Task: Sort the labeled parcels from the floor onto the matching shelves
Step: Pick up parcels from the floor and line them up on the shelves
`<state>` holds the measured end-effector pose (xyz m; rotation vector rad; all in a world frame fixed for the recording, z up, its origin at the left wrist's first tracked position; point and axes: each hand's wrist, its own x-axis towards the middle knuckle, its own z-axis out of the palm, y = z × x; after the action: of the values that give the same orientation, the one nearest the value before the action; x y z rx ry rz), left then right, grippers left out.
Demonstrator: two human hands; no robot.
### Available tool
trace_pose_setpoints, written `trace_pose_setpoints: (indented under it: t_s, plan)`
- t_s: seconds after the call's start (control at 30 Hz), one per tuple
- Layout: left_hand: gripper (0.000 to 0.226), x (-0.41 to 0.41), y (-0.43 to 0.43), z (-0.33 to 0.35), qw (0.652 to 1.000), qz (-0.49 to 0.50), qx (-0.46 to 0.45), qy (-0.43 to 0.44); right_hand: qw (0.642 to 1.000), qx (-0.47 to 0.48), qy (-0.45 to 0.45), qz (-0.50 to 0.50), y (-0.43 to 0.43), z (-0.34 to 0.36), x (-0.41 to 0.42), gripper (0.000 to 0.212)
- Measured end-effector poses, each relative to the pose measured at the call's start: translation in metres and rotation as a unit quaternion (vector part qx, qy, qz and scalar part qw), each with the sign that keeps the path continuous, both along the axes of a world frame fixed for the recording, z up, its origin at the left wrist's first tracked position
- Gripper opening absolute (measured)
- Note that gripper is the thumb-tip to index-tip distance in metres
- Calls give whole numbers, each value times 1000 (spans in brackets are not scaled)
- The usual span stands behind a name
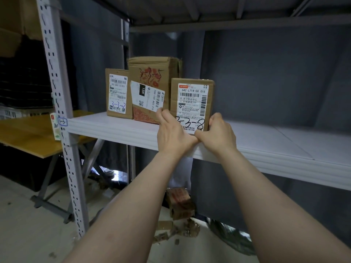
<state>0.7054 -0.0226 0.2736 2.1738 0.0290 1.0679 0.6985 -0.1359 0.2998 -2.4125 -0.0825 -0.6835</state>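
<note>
Placing a box (191,99) on the shelf (114,126), frame centre.
Left hand (171,130) and right hand (218,131) grip its lower sides, fingers curled; two boxes (117,93) already stand left of it; parcels (180,204) remain on the floor below.

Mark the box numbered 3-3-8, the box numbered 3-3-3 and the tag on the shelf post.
box numbered 3-3-8 (191,99): head view, middle of its white label.
box numbered 3-3-3 (118,93): head view, its white label.
tag (62,121): head view, its handwritten face.
</note>
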Motion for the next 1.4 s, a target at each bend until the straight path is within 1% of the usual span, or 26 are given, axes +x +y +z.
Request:
trace_pose_setpoints:
  t_s: [0.13, 0.27, 0.43, 0.6, 0.73, 0.97, 1.2, 1.27, 1.33, 1.4]
  plan:
    - [87, 2, 3, 0, 1000, -13, 12, 16, 1000, 5, 2, -3, 1, 0, -1, 34]
    - [90, 5, 5, 0, 999, -22, 18, 36, 1000, 10, 11, 2, 1, 1, -1, 35]
    - [78, 7, 6, -2, 998, -20, 34, 53, 999, 2, 34, -1, 1, 5, -2, 45]
    - [74, 3, 5, 0, 998, -20, 25, 52, 999, -4, 35, -1, 2, 6, -2, 49]
    - [65, 4, 6, 0, 996, -15, 54, 69, 999, -17, 42, 2, 1, 6, 0, 55]
    - [58, 8, 6, 1, 991, -8, 87, 101, 998, -36, 51, 10, 0, 6, 0, 55]
    - [61, 10, 7, 1, 984, -4, 119, 129, 998, -41, 48, 16, 0, 6, 0, 50]
    - [68, 8, 8, 3, 980, -11, 134, 147, 998, -46, 48, 13, 0, 6, 0, 48]
    - [80, 4, 7, 6, 974, -15, 152, 170, 998, -50, 46, 10, 0, 5, 1, 49]
    - [85, 2, 7, 7, 968, -16, 166, 189, 998, -54, 40, 6, 0, 5, 1, 44]
